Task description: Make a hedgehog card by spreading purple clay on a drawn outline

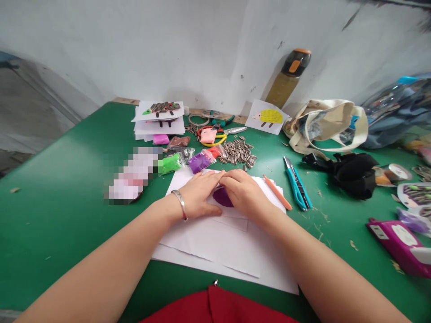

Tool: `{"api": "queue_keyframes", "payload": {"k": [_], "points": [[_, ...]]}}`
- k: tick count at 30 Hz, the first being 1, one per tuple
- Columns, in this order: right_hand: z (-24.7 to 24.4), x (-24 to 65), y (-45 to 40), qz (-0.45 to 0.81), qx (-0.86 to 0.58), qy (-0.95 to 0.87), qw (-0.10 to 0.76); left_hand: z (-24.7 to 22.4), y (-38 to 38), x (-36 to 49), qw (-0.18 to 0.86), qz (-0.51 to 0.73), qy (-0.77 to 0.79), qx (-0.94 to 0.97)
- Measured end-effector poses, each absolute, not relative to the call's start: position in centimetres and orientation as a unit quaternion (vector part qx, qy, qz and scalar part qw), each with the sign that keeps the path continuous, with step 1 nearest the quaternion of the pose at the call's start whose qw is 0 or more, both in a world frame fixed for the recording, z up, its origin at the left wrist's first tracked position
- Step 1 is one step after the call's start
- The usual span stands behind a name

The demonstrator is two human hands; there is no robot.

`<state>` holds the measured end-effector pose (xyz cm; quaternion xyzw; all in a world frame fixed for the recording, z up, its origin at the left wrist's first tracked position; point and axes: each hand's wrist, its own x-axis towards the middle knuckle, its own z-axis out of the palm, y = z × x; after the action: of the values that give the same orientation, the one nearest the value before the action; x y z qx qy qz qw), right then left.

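Observation:
White paper sheets (215, 251) lie stacked on the green table, with a dark purple shape (222, 197) on the upper sheet. My left hand (202, 194) rests flat on the paper at the left of the shape, fingers stretched out and thumb apart. From the right, my right hand (240, 190) bends over the shape's upper right part, its fingers curled and pressed together near my left fingertips. Whatever those fingers hold, if anything, is hidden. Clay packets in purple (199, 161) and green (170, 163) lie just beyond the paper.
Sunflower seeds (238, 151) and scissors (235, 130) lie behind the paper. An orange pen (278, 193) and a blue cutter (296, 184) are to the right. A bottle (286, 78) leans on the wall; a cloth bag (328, 123) and magenta case (400, 246) sit farther right.

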<state>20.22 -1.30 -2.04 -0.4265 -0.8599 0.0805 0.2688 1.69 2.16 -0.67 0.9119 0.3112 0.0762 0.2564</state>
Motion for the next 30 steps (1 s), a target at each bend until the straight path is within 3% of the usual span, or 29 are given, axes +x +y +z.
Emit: {"api": "queue_keyframes", "payload": {"k": [9, 15, 23, 30], "points": [[-1.0, 22.6, -3.1, 0.086, -0.579, -0.774, 0.241, -0.9, 2.4, 1.6, 0.202, 0.016, 0.306, 0.930], [-1.1, 22.1, -6.1, 0.111, -0.562, -0.764, 0.296, -1.2, 2.3, 1.6, 0.189, 0.013, 0.305, 0.933], [-1.8, 20.4, -7.3, 0.087, -0.532, -0.819, 0.198, -1.3, 2.1, 1.8, 0.179, 0.007, 0.310, 0.934], [-2.0, 20.1, -7.1, 0.038, -0.558, -0.811, 0.168, -1.4, 2.1, 1.8, 0.193, -0.004, 0.324, 0.926]]}}
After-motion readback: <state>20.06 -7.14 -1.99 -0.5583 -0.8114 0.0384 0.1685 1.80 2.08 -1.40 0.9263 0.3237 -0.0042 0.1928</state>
